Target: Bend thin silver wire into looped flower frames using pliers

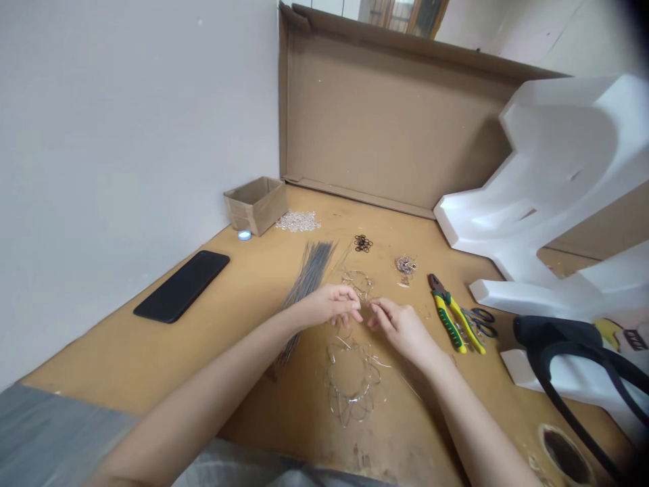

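Both my hands are raised over the middle of the table, their fingertips close together. My left hand (pixel 334 306) is closed in a pinch; what it holds is too small to make out. My right hand (pixel 398 326) pinches a thin wire (pixel 370 300) between thumb and forefinger. Just beyond the fingers lies a looped wire piece (pixel 357 279). Nearer to me, a larger flower-shaped wire ring (pixel 349 399) rests on the table. A bundle of straight grey wires (pixel 310 270) lies beside and partly under my left wrist.
Pliers (pixel 453 318) and scissors (pixel 481 321) lie at the right, near white foam (pixel 552 176) and a black strap (pixel 552 358). Farther back are black rings (pixel 363 243), a wire cluster (pixel 405 264), clear beads (pixel 299 220) and a small box (pixel 263 208). A phone (pixel 182 287) lies left.
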The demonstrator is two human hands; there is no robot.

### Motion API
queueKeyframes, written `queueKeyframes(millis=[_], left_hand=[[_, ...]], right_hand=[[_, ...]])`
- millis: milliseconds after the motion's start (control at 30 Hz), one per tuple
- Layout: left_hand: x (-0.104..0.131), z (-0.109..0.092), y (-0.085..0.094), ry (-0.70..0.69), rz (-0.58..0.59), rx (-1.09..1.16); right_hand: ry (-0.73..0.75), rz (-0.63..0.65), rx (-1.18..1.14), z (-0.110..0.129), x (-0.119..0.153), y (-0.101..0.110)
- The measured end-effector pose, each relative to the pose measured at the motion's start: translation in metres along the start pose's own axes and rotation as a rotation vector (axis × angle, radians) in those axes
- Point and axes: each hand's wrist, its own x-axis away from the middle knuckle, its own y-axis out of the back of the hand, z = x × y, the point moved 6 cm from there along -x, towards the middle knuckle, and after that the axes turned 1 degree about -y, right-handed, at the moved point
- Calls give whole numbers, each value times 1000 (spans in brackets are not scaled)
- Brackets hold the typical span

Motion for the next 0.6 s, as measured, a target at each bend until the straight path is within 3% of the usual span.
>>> queueKeyframes(millis=[200, 400, 600], left_hand=[[4, -2, 12, 53, 23, 131], [4, 3, 4, 109, 91, 256], [1, 9, 1, 96, 94, 264]], right_hand=[[4, 55, -170, 4, 2, 0], [120, -122, -56, 3, 0, 9], [63, -148, -177, -4, -1, 3]])
